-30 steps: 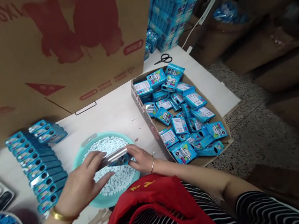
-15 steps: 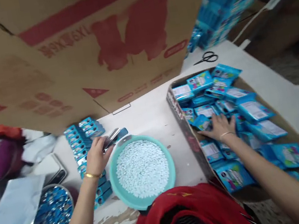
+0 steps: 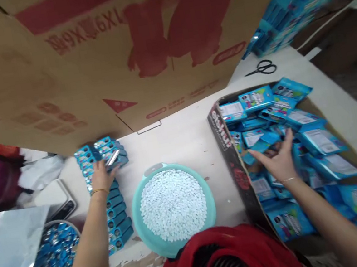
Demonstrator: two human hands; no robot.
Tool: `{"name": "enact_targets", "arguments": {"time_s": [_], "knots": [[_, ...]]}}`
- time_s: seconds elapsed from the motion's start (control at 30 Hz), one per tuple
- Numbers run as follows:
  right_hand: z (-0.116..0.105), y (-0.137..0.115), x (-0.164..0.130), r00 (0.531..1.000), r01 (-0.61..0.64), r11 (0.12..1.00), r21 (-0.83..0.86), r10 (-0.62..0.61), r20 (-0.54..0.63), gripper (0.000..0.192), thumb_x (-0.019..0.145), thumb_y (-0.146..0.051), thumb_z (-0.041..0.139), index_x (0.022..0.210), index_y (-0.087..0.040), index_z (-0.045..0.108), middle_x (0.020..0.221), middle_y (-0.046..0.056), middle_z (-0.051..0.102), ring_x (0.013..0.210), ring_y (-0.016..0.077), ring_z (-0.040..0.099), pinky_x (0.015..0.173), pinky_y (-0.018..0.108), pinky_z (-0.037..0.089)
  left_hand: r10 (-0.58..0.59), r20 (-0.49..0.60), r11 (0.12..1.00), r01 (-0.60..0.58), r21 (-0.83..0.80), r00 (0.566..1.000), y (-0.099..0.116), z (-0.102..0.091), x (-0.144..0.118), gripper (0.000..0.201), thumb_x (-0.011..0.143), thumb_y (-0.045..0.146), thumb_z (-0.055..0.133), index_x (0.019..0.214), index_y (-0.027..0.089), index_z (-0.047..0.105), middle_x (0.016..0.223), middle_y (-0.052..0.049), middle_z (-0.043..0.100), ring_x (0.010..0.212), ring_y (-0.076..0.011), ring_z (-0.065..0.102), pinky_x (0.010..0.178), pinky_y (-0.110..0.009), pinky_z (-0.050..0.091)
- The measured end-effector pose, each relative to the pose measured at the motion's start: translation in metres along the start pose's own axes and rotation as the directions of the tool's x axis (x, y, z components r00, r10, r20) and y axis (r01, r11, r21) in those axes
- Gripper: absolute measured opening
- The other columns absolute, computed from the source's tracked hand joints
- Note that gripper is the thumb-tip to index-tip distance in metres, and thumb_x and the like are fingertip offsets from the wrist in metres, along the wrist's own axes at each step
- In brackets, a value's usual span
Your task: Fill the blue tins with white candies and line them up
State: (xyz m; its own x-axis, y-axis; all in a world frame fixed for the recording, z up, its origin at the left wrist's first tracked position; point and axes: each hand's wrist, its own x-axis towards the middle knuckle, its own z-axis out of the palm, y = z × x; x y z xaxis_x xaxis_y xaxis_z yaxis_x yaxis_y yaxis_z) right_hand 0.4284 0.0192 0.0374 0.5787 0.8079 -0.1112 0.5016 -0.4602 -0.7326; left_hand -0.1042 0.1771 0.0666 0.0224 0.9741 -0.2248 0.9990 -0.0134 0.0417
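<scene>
Left hand [image 3: 101, 178] now farther from the bowl [image 3: 136, 214], palm-down at blue boxes [image 3: 118, 210].

A large carton [image 3: 85, 76] and heaped blue packets [image 3: 323, 140] suggest a packing workshop.

Left hand [image 3: 102, 178] moved from bowl [image 3: 137, 217] to blue box rows [image 3: 118, 209], right hand [image 3: 282, 163] now inside carton [image 3: 238, 173]

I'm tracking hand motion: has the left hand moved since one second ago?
Yes: the left hand has moved left, from over the bowl to the rows of small boxes.
</scene>
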Motion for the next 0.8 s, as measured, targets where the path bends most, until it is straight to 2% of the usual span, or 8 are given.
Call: {"name": "enact_targets", "arguments": {"time_s": [0.07,0.13,0.23,0.33,0.47,0.53,0.67,0.8], "knots": [[-0.005,-0.037,-0.015,0.987,-0.162,0.887,0.433,0.14,0.081,0.099,0.068,-0.056,0.068,0.146,-0.03,0.012,0.127,0.012,0.056,0.1,0.0272,0.065,0.076,0.045,0.057,0.087,-0.032,0.994,-0.089,-0.062,0.996,0.012,0.0,-0.016,0.048,0.093,0.043,0.041,0.125,0.008,0.042,0.122,-0.017,0.051,0.116,-0.0284,0.051,0.097,-0.04,0.044],[-0.004,-0.068,-0.033,0.92,-0.385,0.627,0.678,0.2,0.337,0.072,0.074,-0.062,0.059,0.134,-0.027,0.038,0.116,0.009,0.063,0.098,0.0269,0.066,0.078,0.048,0.057,0.204,-0.018,0.963,-0.204,-0.175,0.979,0.028,0.004,-0.041,0.041,0.096,0.043,0.034,0.122,0.013,0.045,0.117,-0.012,0.056,0.111,-0.0246,0.054,0.097,-0.039,0.045],[0.002,-0.097,-0.072,0.776,-0.624,0.287,0.727,0.119,0.619,0.054,0.076,-0.055,0.062,0.119,-0.025,0.053,0.105,0.007,0.069,0.099,0.0282,0.066,0.085,0.051,0.056,0.333,0.04,0.897,-0.304,-0.321,0.942,0.057,0.021,-0.092,0.032,0.094,0.041,0.04,0.113,0.018,0.052,0.106,-0.007,0.062,0.097,-0.0196,0.06,0.091,-0.033,0.049],[-0.003,-0.104,-0.123,0.658,-0.748,0.136,0.65,0.029,0.752,0.051,0.075,-0.045,0.067,0.121,-0.027,0.054,0.107,0.005,0.069,0.106,0.0273,0.064,0.095,0.051,0.051,0.342,0.169,0.925,-0.299,-0.233,0.924,0.078,0.046,-0.138,0.027,0.091,0.03,0.042,0.112,0.017,0.054,0.102,-0.008,0.062,0.092,-0.0202,0.061,0.086,-0.033,0.049],[-0.021,-0.083,-0.166,0.511,-0.813,0.25,0.526,-0.127,0.85,0.059,0.07,-0.049,0.071,0.121,-0.026,0.054,0.118,0.008,0.064,0.116,0.0286,0.058,0.101,0.049,0.045,0.14,0.211,0.99,-0.144,0.004,0.967,0.094,0.08,-0.16,0.029,0.091,0.015,0.033,0.108,0.015,0.057,0.105,-0.013,0.057,0.097,-0.0236,0.057,0.085,-0.037,0.048],[-0.029,-0.065,-0.168,0.495,-0.762,0.371,0.531,-0.195,0.847,0.06,0.065,-0.051,0.076,0.116,-0.025,0.056,0.121,0.008,0.061,0.117,0.0299,0.056,0.099,0.049,0.045,0.121,0.194,0.992,-0.125,0.009,0.973,0.102,0.094,-0.158,0.032,0.091,0.012,0.03,0.11,0.015,0.057,0.11,-0.015,0.055,0.103,-0.0255,0.054,0.088,-0.039,0.046],[-0.038,-0.037,-0.148,0.463,-0.5,0.693,0.52,-0.293,0.837,0.053,0.064,-0.05,0.078,0.104,-0.021,0.061,0.114,0.009,0.062,0.109,0.0277,0.058,0.095,0.046,0.045,0.192,0.194,0.981,-0.179,-0.08,0.962,0.125,0.119,-0.152,0.034,0.092,0.011,0.031,0.115,0.016,0.056,0.115,-0.015,0.054,0.11,-0.0259,0.049,0.094,-0.04,0.044],[-0.04,-0.045,-0.13,0.234,-0.108,0.895,0.432,-0.399,0.886,0.047,0.076,-0.044,0.072,0.115,-0.02,0.063,0.109,0.009,0.064,0.102,0.0229,0.06,0.094,0.039,0.045,0.279,0.219,0.948,-0.232,-0.217,0.935,0.15,0.137,-0.164,0.034,0.085,0.008,0.041,0.114,0.017,0.057,0.117,-0.013,0.056,0.111,-0.0253,0.051,0.096,-0.04,0.045]]}}
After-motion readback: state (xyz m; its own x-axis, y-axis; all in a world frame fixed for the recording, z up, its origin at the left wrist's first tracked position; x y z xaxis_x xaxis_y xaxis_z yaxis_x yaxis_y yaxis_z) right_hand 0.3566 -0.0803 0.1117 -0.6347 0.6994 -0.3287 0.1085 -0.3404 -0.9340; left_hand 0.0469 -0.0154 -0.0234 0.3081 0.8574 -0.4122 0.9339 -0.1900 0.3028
